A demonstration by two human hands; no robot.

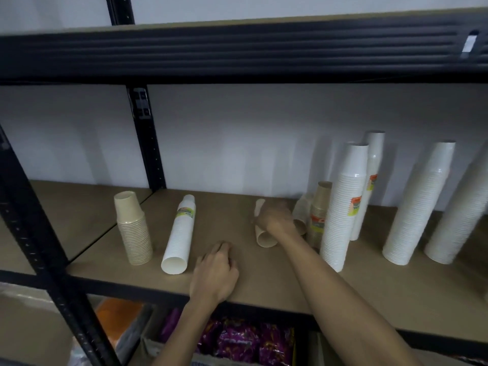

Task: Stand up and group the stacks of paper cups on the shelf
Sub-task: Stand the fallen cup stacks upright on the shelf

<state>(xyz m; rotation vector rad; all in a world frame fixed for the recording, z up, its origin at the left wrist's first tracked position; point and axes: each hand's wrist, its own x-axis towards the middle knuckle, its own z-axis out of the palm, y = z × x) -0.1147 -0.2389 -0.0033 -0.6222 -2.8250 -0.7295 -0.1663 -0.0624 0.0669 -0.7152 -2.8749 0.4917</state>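
Observation:
On the brown shelf board (264, 276) a long white cup stack (179, 233) lies on its side at the left, open end toward me. A short beige stack (133, 228) stands upright left of it. My right hand (276, 217) grips a lying beige cup stack (264, 239) near mid-shelf. Another beige stack (301, 213) lies just behind my hand. A brown wrapped stack (318, 212) stands beside two tall white stacks (343, 207) (369, 180). Two more tall white stacks (420, 204) (459, 215) stand at the right. My left hand (215, 273) rests on the board, fingers curled, holding nothing.
A black steel beam (237, 54) of the upper shelf runs overhead. Black uprights (146, 138) (34, 220) stand at the left. Below the board, purple packets (243, 342) and an orange item (116, 315) sit in boxes. A white wall backs the shelf.

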